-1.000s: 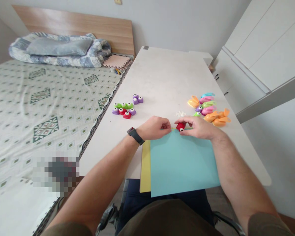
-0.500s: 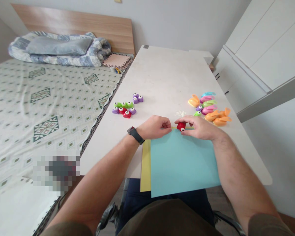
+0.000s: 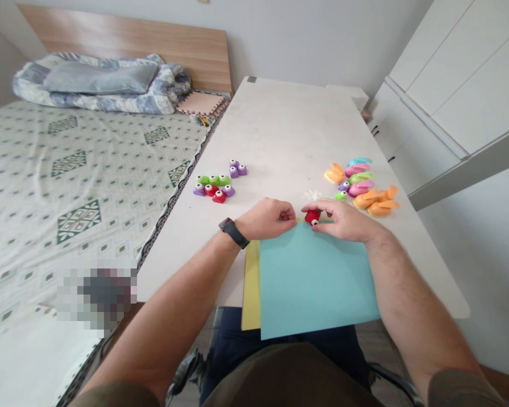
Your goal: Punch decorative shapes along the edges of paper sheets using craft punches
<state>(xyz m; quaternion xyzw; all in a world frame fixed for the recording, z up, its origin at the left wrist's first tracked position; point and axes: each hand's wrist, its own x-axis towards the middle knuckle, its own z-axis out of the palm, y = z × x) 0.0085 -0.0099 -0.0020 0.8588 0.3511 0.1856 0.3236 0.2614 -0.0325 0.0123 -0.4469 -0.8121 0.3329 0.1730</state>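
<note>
My right hand point(image 3: 343, 220) is closed around a small red craft punch point(image 3: 311, 217) with a white round button, which sits at the far edge of the blue sheet of paper point(image 3: 318, 282). My left hand point(image 3: 275, 218) is closed in a pinch on the same far edge, just left of the punch. A yellow sheet point(image 3: 251, 285) lies under the blue one and shows along its left side. Both sheets hang over the table's front edge. Small white paper bits point(image 3: 312, 195) lie just beyond the punch.
Several purple, green and red punches point(image 3: 214, 189) stand at the left of the white table point(image 3: 297, 124). At the right lie several bigger punches point(image 3: 362, 185) in orange, pink, green and blue, beside a small green punch point(image 3: 341, 195). A bed point(image 3: 123, 147) adjoins on the left.
</note>
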